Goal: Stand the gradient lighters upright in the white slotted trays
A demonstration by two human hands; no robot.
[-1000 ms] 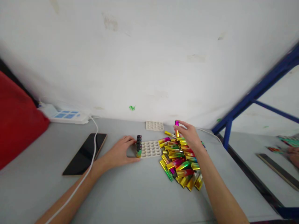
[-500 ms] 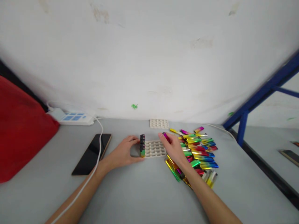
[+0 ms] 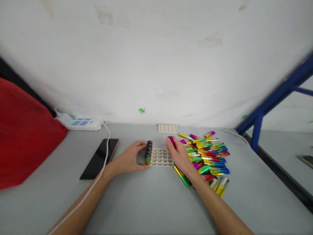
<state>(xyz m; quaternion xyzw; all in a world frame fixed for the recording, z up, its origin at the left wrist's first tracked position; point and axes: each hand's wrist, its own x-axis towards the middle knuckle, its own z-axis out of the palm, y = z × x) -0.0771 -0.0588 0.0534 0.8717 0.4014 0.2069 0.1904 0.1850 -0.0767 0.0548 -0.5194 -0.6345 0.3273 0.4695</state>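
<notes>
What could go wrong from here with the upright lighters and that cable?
The left grip curves close around the upright lighters at the near tray's left end; a nudge might tip them.

The cable crosses the left forearm in view; it could snag if that arm moves.

The right forearm overlaps the pile in view, so it might scatter it.

1 head-worn view, looking forward and down, close above grey tabletop (image 3: 137, 205), facing white wall (image 3: 156, 65)
</notes>
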